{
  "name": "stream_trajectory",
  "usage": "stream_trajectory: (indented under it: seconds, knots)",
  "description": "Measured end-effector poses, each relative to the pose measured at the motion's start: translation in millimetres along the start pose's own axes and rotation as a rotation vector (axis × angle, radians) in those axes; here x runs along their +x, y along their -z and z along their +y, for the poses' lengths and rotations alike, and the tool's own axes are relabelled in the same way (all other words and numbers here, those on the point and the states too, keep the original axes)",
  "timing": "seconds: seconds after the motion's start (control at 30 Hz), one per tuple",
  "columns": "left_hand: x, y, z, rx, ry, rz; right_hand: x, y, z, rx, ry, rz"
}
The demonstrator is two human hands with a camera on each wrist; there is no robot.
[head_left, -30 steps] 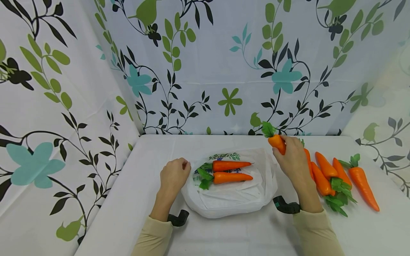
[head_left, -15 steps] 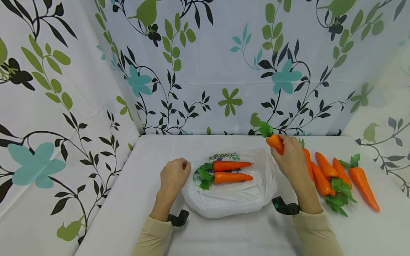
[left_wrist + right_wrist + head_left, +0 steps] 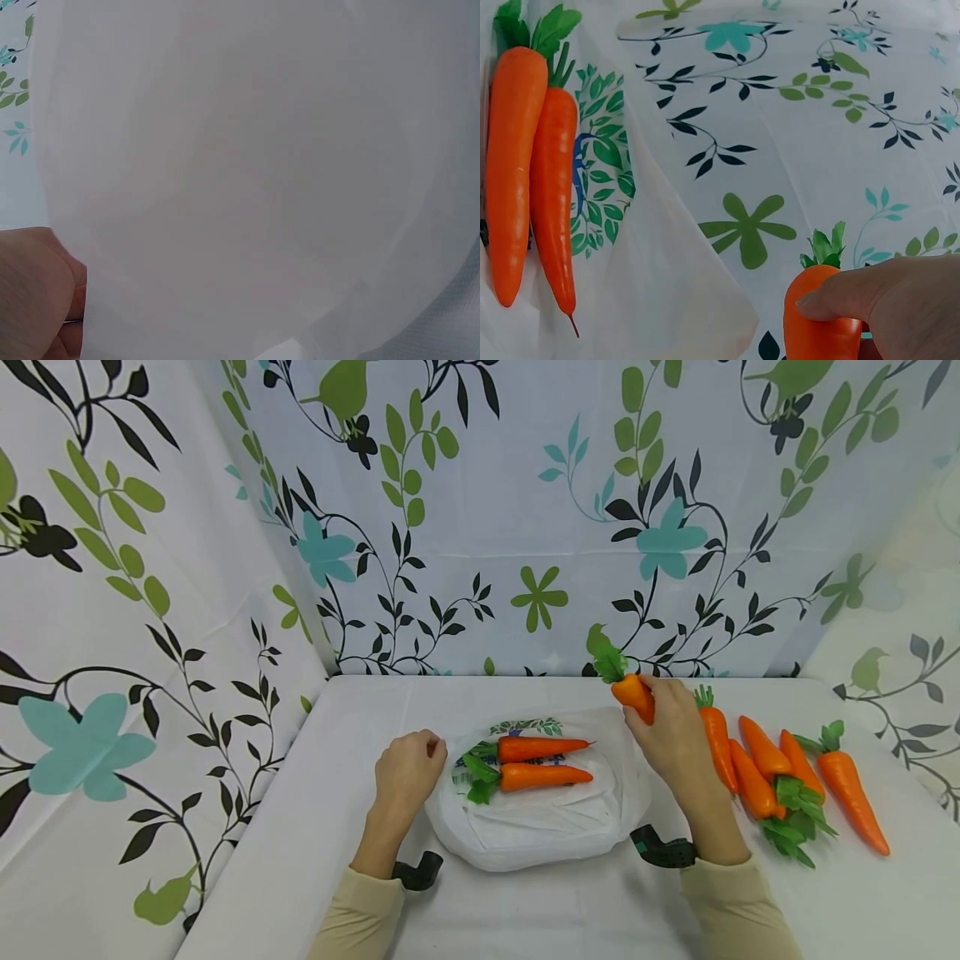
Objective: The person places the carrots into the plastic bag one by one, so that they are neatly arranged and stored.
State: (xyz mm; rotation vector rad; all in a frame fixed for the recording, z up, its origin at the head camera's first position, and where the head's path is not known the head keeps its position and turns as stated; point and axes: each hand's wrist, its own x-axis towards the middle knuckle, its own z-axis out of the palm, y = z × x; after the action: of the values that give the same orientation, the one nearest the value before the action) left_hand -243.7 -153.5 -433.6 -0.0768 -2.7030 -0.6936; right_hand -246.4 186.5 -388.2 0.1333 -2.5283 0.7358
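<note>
My right hand [image 3: 667, 727] grips an orange carrot [image 3: 632, 693] with green leaves near the table's far edge; its lower part is hidden by the hand. In the right wrist view the thumb presses on the side of this carrot [image 3: 819, 315]. Two more carrots, one [image 3: 543, 747] above the other [image 3: 546, 777], lie side by side on a white plastic bag [image 3: 525, 835]. My left hand [image 3: 405, 772] rests beside the bag's left edge, fingers loosely curled, partly hidden under the hand. In the left wrist view the bag [image 3: 247, 180] fills most of the picture.
To the right lies a loose group of carrots, among them one by my right hand [image 3: 718, 747] and one at the far right [image 3: 853, 797]. The white table [image 3: 262, 860] is backed by a leaf-patterned curtain [image 3: 480, 527].
My right hand has moved slightly left with the carrot, uncovering more of the carrot beside it. My left hand and the two carrots on the bag have stayed in place.
</note>
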Motion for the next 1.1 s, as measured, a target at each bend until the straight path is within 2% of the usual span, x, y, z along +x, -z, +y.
stream_trajectory:
  seconds: [0.57,0.9,1.1]
  knots:
    - [0.4,0.3,-0.7,0.006,-0.003,0.01,-5.1,-0.5,-16.3,-0.005,0.052,0.004]
    - [0.7,0.6,-0.6,0.005,-0.002,0.012,-7.5,-1.6,-23.6,0.037,0.125,0.033]
    - [0.0,1.4,-0.3,0.005,0.004,0.008,-8.8,-1.7,-29.1,0.046,0.137,0.024]
